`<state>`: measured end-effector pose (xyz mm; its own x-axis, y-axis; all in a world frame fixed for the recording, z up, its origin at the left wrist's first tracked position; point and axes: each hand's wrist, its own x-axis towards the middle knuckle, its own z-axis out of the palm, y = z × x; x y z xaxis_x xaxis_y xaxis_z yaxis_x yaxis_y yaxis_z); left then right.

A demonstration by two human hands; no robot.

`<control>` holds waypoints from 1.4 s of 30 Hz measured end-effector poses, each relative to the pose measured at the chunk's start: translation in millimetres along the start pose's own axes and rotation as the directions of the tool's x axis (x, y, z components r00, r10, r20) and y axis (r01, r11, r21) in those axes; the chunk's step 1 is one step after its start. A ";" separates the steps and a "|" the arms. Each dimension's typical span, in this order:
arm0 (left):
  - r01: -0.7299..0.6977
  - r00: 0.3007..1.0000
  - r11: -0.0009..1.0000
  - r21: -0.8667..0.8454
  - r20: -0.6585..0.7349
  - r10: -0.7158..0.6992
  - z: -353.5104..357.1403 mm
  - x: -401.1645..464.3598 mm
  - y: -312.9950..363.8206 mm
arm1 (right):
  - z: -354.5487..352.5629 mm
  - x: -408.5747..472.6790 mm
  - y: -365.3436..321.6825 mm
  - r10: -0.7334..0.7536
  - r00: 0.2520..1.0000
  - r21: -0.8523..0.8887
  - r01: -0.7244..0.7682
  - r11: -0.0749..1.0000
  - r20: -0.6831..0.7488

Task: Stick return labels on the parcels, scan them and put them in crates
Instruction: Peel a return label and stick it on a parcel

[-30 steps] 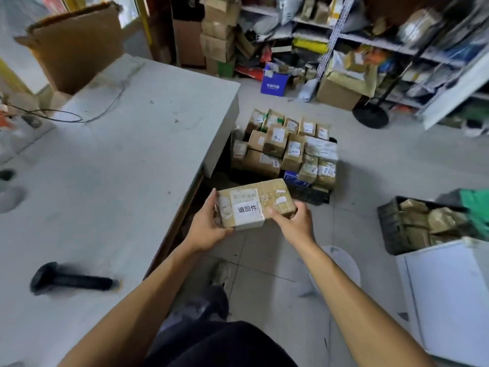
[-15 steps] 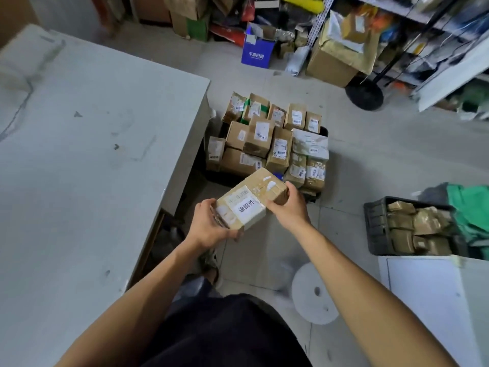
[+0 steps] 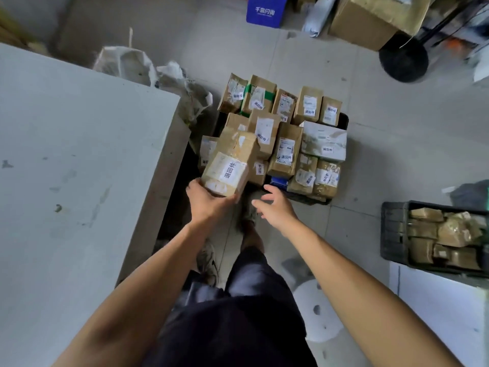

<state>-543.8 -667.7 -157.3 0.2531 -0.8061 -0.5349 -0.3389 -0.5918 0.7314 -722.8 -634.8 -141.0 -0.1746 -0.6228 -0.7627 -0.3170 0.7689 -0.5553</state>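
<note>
Nearest us, a white stool (image 3: pixel 321 315) stands on the floor by our legs, with the grey table (image 3: pixel 79 181) along the left. Our left hand (image 3: pixel 209 201) grips the near end of a parcel (image 3: pixel 229 162), fingers curled under it; the parcel is tilted, far end up, held over the near left corner of the full crate (image 3: pixel 344 120). It already bears a white return label (image 3: pixel 231 169). Our right hand (image 3: pixel 275 207) hangs just right of the parcel, fingers spread wide and holding nothing. Beyond the hands, the crate on the floor is heaped with labelled parcels (image 3: pixel 285 149), stacked above its rim; we count over a dozen, each with the same label showing. At the right edge, a second crate (image 3: pixel 394 234) holds brown parcels with no labels that we can see; we judge these are left to do. Whether the held parcel has been scanned we cannot tell; no scanner is in view. We judge it is in the last step, being set on the heap. Farthest off: a blue box (image 3: pixel 266 7), a carton (image 3: pixel 370 19) and a black round base (image 3: pixel 403 60).
</note>
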 end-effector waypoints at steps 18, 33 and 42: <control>0.204 0.963 0.973 0.109 -0.200 -0.180 205.8 369.0 -18.3 | -67.9 336.9 18.0 0.146 0.982 -0.177 -0.123 0.976 0.123; 0.212 0.967 0.901 0.378 0.055 -0.250 203.4 351.2 -11.4 | -97.7 344.2 2.8 0.220 0.951 -0.287 -0.153 0.946 0.218; 0.070 0.931 0.875 0.479 0.284 -0.230 127.5 200.5 104.3 | -141.1 235.1 -101.8 0.035 0.984 -0.399 0.037 0.916 0.172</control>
<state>-644.0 -891.5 -242.2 0.0564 -0.6152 -0.7863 -0.7130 -0.5761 0.3996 -863.1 -879.9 -217.0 -0.0224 -0.5610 -0.8275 -0.6689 0.6236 -0.4046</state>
